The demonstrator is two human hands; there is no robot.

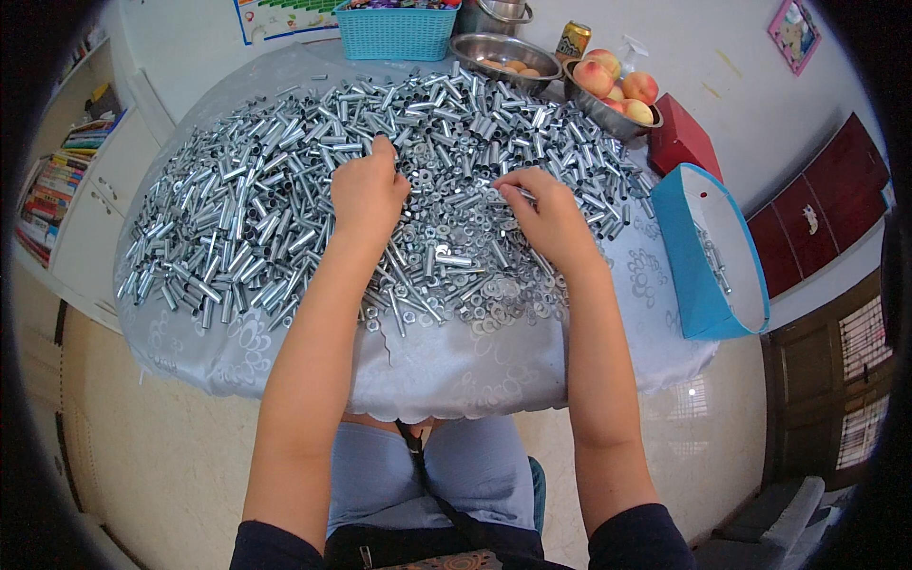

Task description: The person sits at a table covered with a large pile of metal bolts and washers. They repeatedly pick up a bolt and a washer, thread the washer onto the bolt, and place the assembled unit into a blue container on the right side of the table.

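- Because the left hand (366,204) is turned back-up over the pile, I cannot tell whether its fingers are apart or clamped on a piece.
- On the right hand (551,223) I see thumb and forefinger nearly together, down at the pile; whether a piece sits in that pinch, I cannot tell.
- Between the two hands lie washers (432,180), left of the right fingertips; I judge this gap to be the relation that counts.
- One loose tube (454,259) lies nearer the body than either hand's fingertips, long axis running side to side; neither hand looks clearly nearer to me.
- Just right of the left forearm, a bolt (396,313) points roughly toward the body.
- Left of the left hand, I see many more metal tubes (237,209) spread over the tablecloth (180,351).
- Well to the right stands a blue box (670,261), with metal pieces (714,261) inside.
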